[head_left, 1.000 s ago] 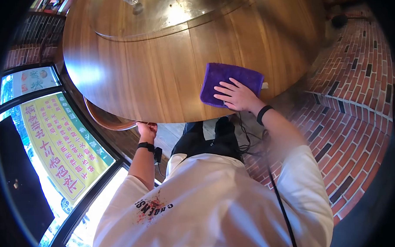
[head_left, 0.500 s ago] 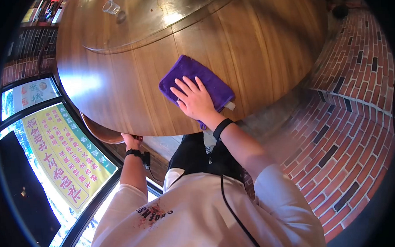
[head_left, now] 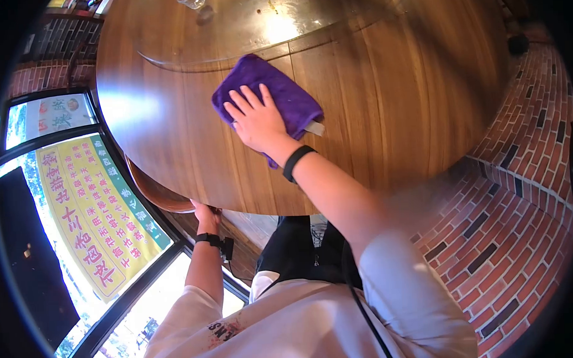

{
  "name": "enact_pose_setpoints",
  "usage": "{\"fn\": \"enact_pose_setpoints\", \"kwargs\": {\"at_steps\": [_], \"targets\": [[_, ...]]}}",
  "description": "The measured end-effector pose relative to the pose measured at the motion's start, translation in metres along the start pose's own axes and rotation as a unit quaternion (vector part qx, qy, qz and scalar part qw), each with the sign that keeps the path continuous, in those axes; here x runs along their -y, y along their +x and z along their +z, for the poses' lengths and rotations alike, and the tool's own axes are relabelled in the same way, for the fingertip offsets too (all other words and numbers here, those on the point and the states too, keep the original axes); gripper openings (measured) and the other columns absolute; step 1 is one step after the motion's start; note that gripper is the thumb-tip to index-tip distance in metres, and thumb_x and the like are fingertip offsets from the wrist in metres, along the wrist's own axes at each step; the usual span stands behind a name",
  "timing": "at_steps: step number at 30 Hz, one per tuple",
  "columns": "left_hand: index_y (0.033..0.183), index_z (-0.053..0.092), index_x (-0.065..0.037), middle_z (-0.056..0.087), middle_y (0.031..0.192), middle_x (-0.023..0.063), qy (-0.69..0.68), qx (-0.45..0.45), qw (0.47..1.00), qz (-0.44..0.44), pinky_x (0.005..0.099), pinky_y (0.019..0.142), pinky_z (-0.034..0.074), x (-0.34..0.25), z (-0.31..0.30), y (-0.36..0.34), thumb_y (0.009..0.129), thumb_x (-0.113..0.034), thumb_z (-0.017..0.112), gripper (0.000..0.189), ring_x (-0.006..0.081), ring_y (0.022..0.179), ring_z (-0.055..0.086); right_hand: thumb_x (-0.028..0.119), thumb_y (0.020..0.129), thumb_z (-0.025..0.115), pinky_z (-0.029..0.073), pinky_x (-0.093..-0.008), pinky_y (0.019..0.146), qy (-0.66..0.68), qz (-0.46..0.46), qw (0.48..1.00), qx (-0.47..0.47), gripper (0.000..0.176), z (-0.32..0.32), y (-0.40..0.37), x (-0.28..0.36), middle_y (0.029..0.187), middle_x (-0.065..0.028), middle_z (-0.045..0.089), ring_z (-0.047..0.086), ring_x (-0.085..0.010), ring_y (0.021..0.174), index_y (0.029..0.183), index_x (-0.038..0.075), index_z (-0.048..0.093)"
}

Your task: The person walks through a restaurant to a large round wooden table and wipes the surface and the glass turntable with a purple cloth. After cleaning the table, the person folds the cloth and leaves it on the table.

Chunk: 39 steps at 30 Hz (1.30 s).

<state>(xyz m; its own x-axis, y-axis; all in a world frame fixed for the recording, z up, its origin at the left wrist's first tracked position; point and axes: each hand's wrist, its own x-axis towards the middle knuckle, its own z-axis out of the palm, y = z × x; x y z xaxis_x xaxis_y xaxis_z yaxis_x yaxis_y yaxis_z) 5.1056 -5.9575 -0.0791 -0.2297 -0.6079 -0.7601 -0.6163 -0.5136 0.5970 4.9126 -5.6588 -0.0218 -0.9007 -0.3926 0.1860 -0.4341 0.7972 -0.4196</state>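
Note:
A folded purple cloth [head_left: 290, 93] lies flat on the round wooden table [head_left: 373, 138]. My right hand [head_left: 259, 122] rests on top of it, palm down with the fingers stretched out and slightly spread. A pale tag sticks out at the cloth's right corner, and a loose fold hangs toward me under the wrist. Down at the table's near left edge, my left hand [head_left: 205, 213] grips the rim of a curved wooden chair back [head_left: 154, 195]; its fingertips are partly hidden.
On the table's raised round centre [head_left: 312, 20] stands a small clear cup [head_left: 192, 0] at the far left. A brick wall with a ledge [head_left: 509, 234] runs along the right. Windows with a yellow sign [head_left: 98, 211] are on the left.
My right hand has slid the cloth forward and left across the table, toward the raised centre. My left hand stays on the chair back. The whole view has shifted slightly.

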Motion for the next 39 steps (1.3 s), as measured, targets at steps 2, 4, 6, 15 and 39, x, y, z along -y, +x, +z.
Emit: {"fn": "enact_pose_setpoints", "kwargs": {"at_steps": [2, 4, 6, 15, 39], "targets": [[0.111, 0.063, -0.021, 0.066, 0.082, -0.0034, -0.006, 0.001, 1.000, 0.016, 0.0319, 0.047, 0.042, -0.001, 0.006, -0.008, 0.096, -0.070, 0.053, 0.052, 0.0170, 0.066, 0.063, 0.037, 0.100, 0.054, 0.013, -0.0588, 0.125, 0.007, -0.005, 1.000, -0.012, 0.053, 0.014, 0.032, 0.005, 0.160, -0.0066, 0.043, 0.031, -0.0280, 0.152, 0.149, 0.019, 0.053], [0.114, 0.062, -0.021, 0.067, 0.085, -0.0032, -0.012, -0.004, 1.000, 0.006, 0.0330, 0.048, 0.045, -0.001, 0.001, -0.005, 0.096, -0.070, 0.054, 0.053, 0.0179, 0.067, 0.064, 0.037, 0.099, 0.055, 0.014, -0.0581, 0.125, 0.006, 0.020, 0.999, -0.037, 0.052, 0.020, 0.057, 0.003, 0.159, -0.0066, 0.044, 0.032, -0.0279, 0.151, 0.148, 0.020, 0.054], [0.117, 0.061, -0.019, 0.069, 0.092, -0.0024, -0.046, -0.022, 0.999, -0.007, 0.0371, 0.057, 0.053, -0.001, 0.004, -0.004, 0.096, -0.067, 0.057, 0.053, 0.0190, 0.077, 0.068, 0.037, 0.099, 0.056, 0.016, -0.0566, 0.125, 0.008, 0.042, 0.997, -0.069, 0.051, 0.021, 0.070, -0.005, 0.157, -0.0068, 0.046, 0.035, -0.0278, 0.149, 0.147, 0.019, 0.056], [0.115, 0.062, -0.017, 0.067, 0.087, -0.0004, 0.028, -0.032, 0.999, 0.004, 0.0353, 0.057, 0.051, 0.000, -0.001, 0.000, 0.096, -0.067, 0.056, 0.054, 0.0190, 0.077, 0.065, 0.039, 0.098, 0.056, 0.018, -0.0558, 0.124, -0.048, 0.161, 0.981, -0.097, 0.053, -0.016, 0.059, -0.068, 0.156, -0.0073, 0.047, 0.038, -0.0269, 0.147, 0.145, 0.015, 0.056], [0.129, 0.059, -0.013, 0.069, 0.107, 0.0058, -0.031, -0.046, 0.998, 0.035, 0.0408, 0.060, 0.058, 0.009, -0.004, 0.016, 0.095, -0.056, 0.066, 0.056, 0.0263, 0.081, 0.070, 0.035, 0.097, 0.054, 0.026, -0.0660, 0.116, -0.232, 0.312, 0.918, -0.077, 0.054, -0.086, -0.068, -0.142, 0.157, -0.0110, 0.047, 0.038, -0.0325, 0.147, 0.146, 0.012, 0.053]]}}
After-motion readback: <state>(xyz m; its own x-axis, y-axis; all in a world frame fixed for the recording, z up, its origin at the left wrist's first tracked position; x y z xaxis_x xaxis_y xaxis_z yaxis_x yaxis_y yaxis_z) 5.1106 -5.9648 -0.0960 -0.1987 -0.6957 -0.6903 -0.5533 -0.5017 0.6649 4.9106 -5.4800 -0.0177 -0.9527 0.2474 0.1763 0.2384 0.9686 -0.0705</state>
